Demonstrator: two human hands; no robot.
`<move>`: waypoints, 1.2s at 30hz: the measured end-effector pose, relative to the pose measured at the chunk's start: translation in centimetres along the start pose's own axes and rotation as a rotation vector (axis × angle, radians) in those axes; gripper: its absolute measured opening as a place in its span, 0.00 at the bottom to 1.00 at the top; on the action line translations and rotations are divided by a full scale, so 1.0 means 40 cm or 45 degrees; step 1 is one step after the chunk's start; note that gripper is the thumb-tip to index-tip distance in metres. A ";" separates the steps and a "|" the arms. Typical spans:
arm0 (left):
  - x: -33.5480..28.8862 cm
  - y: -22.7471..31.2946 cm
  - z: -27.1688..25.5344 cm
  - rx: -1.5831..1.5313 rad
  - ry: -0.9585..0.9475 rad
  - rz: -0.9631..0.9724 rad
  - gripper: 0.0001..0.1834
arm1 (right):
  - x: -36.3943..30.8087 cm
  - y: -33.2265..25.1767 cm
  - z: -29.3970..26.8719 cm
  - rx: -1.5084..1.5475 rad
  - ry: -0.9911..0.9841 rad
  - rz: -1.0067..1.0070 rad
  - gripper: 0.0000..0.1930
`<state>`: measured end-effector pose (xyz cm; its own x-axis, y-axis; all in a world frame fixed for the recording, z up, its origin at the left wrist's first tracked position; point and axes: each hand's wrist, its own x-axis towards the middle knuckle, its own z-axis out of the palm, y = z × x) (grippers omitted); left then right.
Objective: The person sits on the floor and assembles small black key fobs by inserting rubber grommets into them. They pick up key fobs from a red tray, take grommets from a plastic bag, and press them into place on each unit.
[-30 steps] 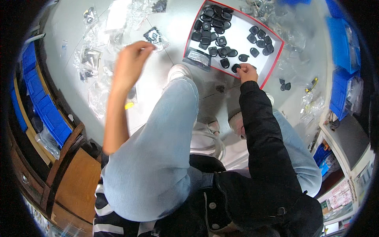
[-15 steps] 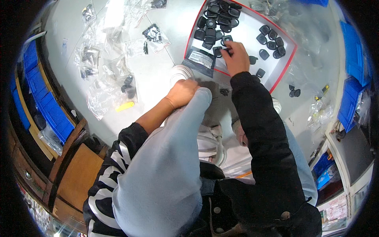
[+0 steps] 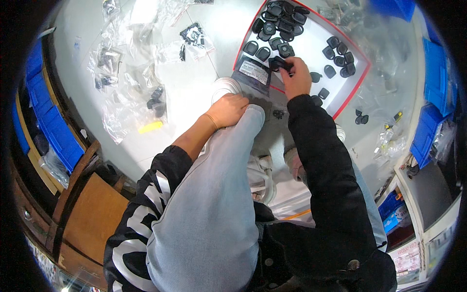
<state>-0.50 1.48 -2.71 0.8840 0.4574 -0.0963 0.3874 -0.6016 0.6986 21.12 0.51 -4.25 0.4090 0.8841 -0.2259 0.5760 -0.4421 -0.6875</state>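
Note:
My right hand point(image 3: 297, 79) is inside a shallow white box with a red rim point(image 3: 348, 101), its thumb and fingers closed on a black key fob point(image 3: 278, 63). Beside it lie several loose fobs point(image 3: 285, 49), with a dense heap of fobs point(image 3: 287, 18) farther back. A looser group of fobs point(image 3: 339, 54) sits at the box's right side. My left hand point(image 3: 228, 111) rests curled against my left knee; whatever its fingers may hold is hidden. A dark plastic bag with a white label point(image 3: 254, 71) overlaps the box's near left edge.
Clear plastic bags point(image 3: 141, 78), some with small black parts, lie on the floor at left, near a yellow object point(image 3: 151, 127). More bags point(image 3: 389, 141) and a few black pieces point(image 3: 361, 118) lie right of the box. Blue bins point(image 3: 51, 114) line both sides.
My right hand has closed on a fob and lifted it slightly. Several fobs near it lie differently, more spread out. My left hand stays by the knee; the whole view has shifted slightly.

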 end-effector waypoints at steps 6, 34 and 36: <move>-0.001 0.000 0.001 -0.102 -0.059 -0.128 0.08 | -0.015 0.037 -0.036 -0.203 -0.016 -0.284 0.15; -0.006 -0.015 0.007 -0.066 -0.007 0.002 0.09 | 0.180 -0.036 0.036 0.271 0.235 -0.128 0.11; -0.006 -0.014 0.011 -0.123 0.044 -0.035 0.08 | 0.215 -0.023 0.036 0.458 0.368 0.077 0.10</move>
<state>-0.82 1.42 -3.39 0.8632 0.4962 -0.0929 0.3829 -0.5235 0.7611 23.09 8.73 -6.53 0.6439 0.7577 -0.1065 0.2840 -0.3660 -0.8862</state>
